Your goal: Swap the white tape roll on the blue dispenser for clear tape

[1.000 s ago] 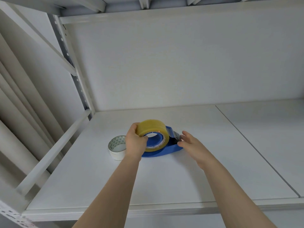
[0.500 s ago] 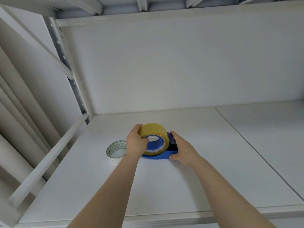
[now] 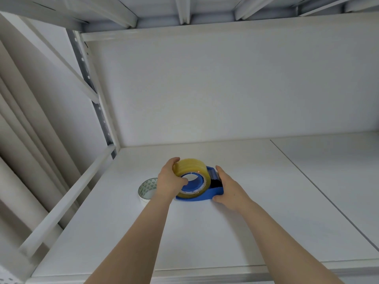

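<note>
A clear, yellowish tape roll point(image 3: 191, 168) sits around the blue hub of the blue dispenser point(image 3: 202, 194), which lies on the white shelf point(image 3: 205, 232). My left hand point(image 3: 169, 181) grips the roll's left side, thumb in front and fingers over the top. My right hand point(image 3: 227, 188) clasps the dispenser's right end near the black cutter point(image 3: 215, 183). The white tape roll point(image 3: 146, 189), with a triangle print inside its core, lies flat on the shelf just left of my left wrist, partly hidden by it.
The shelf has a white back wall point(image 3: 225, 89) and a slanted white rail point(image 3: 67, 197) along the left. A seam point(image 3: 307, 179) splits the shelf board on the right. Metal beams of the shelf above point(image 3: 184, 9) hang overhead.
My right hand moved left and closed onto the dispenser's right end. The clear roll has settled lower over the blue hub. My left hand keeps its hold.
</note>
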